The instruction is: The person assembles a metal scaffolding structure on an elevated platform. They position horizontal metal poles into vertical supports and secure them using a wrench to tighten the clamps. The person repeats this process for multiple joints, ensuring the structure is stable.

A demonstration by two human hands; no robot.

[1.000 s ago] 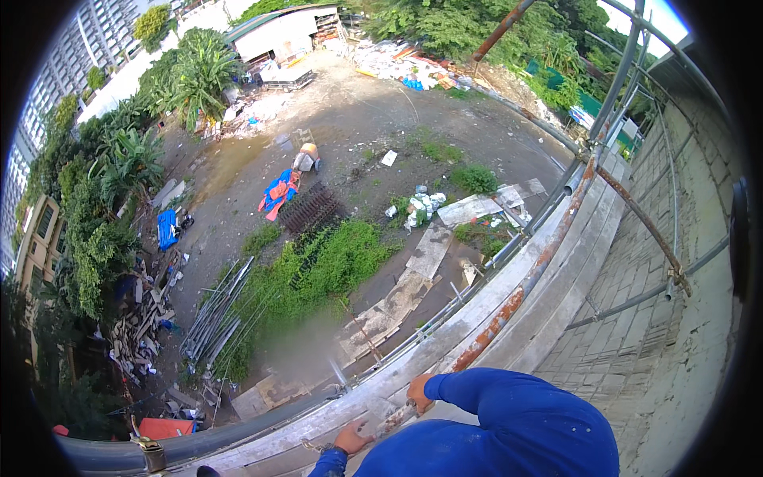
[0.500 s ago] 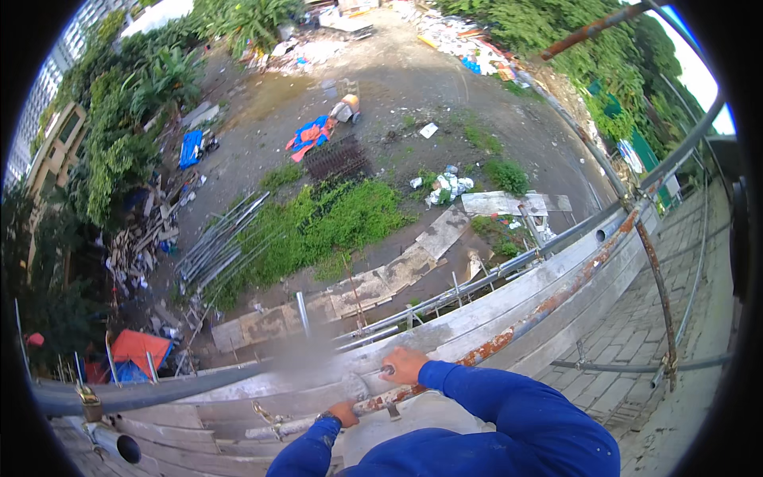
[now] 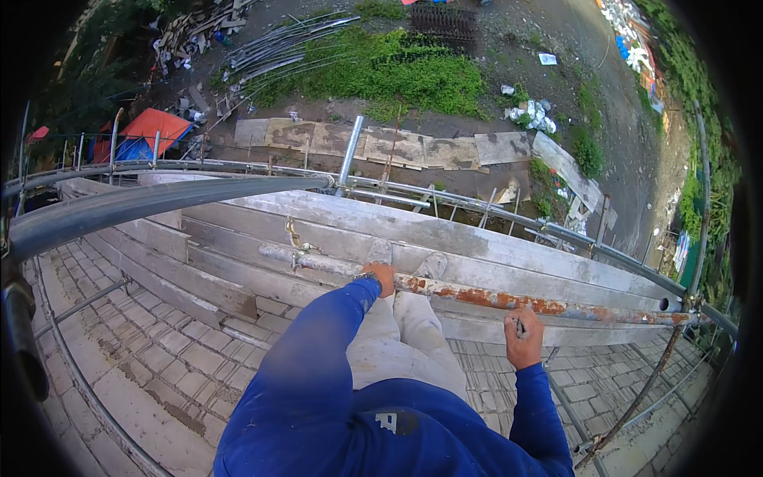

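Observation:
A scaffold pipe (image 3: 485,297), rusty orange on the right and pale and cement-stained on the left, runs across in front of my legs. My left hand (image 3: 380,278) is closed round it, near its middle. Just on the near side of the rusty stretch, my right hand (image 3: 524,338) is in a fist. A small dark, rounded end shows in that fist, too little of it to name. A brass-coloured scaffold clamp (image 3: 296,237) is fixed on the pipe's pale left part. Beneath the pipe, my dusty shoes stand on grey planks (image 3: 477,248).
A long guard pipe (image 3: 159,202) curves across the left, beside an upright metal tube (image 3: 350,151). A block wall (image 3: 175,342) drops away on the near side. Far below lie grass (image 3: 397,75), boards (image 3: 393,147), loose pipes (image 3: 290,52) and an orange tarp (image 3: 155,126).
My view has tipped downward. My right hand has come away from the pipe and moved right, towards my body. My left hand is still on the pipe.

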